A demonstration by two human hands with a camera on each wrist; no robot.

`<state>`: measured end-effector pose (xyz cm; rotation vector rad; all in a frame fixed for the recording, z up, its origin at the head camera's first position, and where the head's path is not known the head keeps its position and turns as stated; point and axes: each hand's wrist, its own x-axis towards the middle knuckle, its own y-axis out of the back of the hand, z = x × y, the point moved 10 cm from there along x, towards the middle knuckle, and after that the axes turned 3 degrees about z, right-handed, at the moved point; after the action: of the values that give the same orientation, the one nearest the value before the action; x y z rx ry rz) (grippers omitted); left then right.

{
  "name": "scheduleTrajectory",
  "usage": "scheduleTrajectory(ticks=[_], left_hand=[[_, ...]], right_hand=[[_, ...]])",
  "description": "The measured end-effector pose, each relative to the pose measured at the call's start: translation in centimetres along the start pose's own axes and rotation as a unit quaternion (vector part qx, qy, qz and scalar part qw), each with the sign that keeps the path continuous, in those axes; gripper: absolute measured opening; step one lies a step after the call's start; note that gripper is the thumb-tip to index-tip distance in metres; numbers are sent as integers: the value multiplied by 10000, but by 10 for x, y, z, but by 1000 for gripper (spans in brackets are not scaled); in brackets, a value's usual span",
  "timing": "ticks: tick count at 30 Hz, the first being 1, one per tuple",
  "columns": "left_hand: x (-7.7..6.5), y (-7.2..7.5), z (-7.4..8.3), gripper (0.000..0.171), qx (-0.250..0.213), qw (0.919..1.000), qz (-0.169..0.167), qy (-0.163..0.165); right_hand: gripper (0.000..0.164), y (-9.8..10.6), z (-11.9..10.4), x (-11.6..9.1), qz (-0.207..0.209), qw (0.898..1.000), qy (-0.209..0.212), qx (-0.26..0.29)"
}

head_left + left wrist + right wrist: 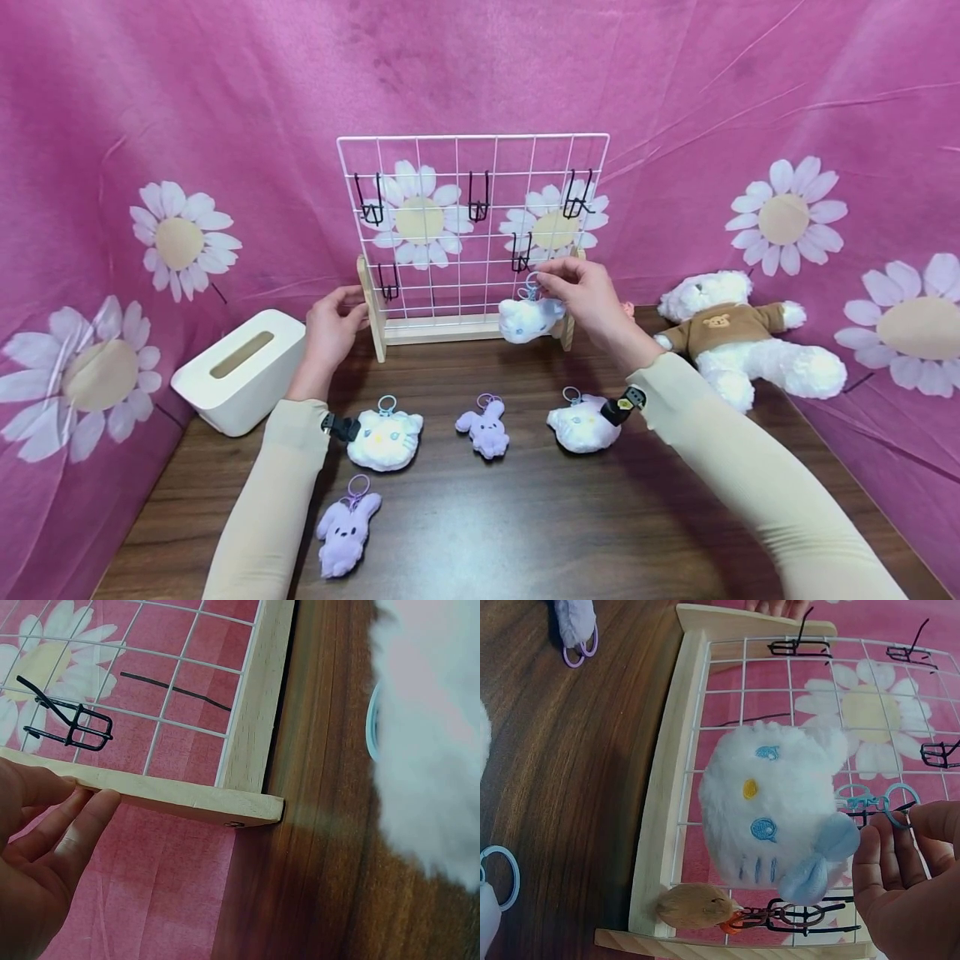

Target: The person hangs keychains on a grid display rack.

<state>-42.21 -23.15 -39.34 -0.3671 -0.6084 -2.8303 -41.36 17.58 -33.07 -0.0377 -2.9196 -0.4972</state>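
Note:
My right hand [588,296] pinches the light-blue ring [901,799] of a white cat-face plush keychain [772,802]. The plush hangs in front of the lower right of a white wire grid rack [457,137], close to a black hook [521,252]. Whether the ring touches that hook, I cannot tell. With fingertips and thumb, my left hand [335,325] grips the rack's left wooden side post [187,795]. A small brown plush keychain [695,905] hangs from another hook in the right wrist view; the head view hides it.
On the brown table lie two white cat keychains [384,440] and two purple rabbit keychains [487,432]. A white tissue box [240,371] stands left. A white plush toy in a brown sweater [738,333] lies right. Other black hooks [478,198] sit on the grid.

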Motion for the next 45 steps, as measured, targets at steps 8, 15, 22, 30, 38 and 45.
scheduleTrajectory(ticks=[8,15,22,30,38,45], left_hand=[[0,0,-2,34,58,10000,14,0],[-1,-2,-4,35,11,10000,-38,-6],[-1,-2,-4,35,35,10000,-50,1],[-2,-1,-5,35,-32,10000,-25,10],[-2,-1,-5,35,-53,10000,-20,18],[0,0,-1,36,10,10000,-21,17]], right_hand=[[30,-1,0,1,-4,9999,37,130],[28,-5,6,5,-86,9997,-11,207],[29,-8,12,10,-102,9997,-128,178],[26,-8,7,19,-70,9987,-95,-505],[23,-8,2,30,238,9926,98,-1188],[21,-8,-2,38,442,9890,185,-1397]])
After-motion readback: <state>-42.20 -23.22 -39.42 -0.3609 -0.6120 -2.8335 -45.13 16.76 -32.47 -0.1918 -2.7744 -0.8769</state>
